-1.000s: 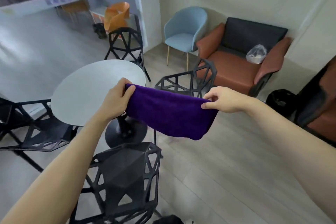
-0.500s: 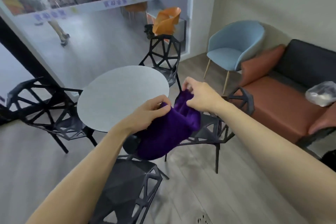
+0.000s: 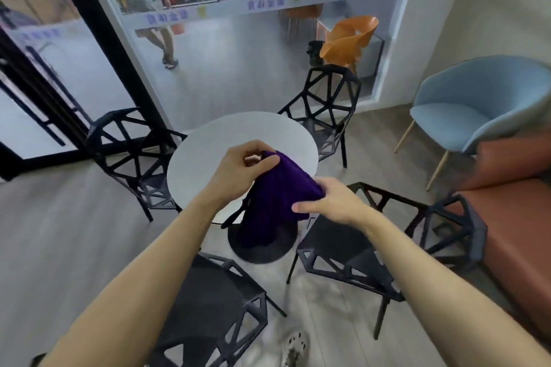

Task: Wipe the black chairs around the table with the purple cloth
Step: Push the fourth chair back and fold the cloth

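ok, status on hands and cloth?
Left hand pinches purple cloth at top, right hand grips its side. Cloth midair, off the black chair beneath. Nothing blocking.

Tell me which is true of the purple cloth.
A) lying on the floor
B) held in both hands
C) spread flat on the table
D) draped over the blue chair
B: the left hand and right hand both grip the cloth, which hangs bunched between them.

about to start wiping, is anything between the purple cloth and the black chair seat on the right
Nothing visible does. The purple cloth, gripped by the left hand and right hand, hangs beside the black chair, whose visible seat has nothing on it.
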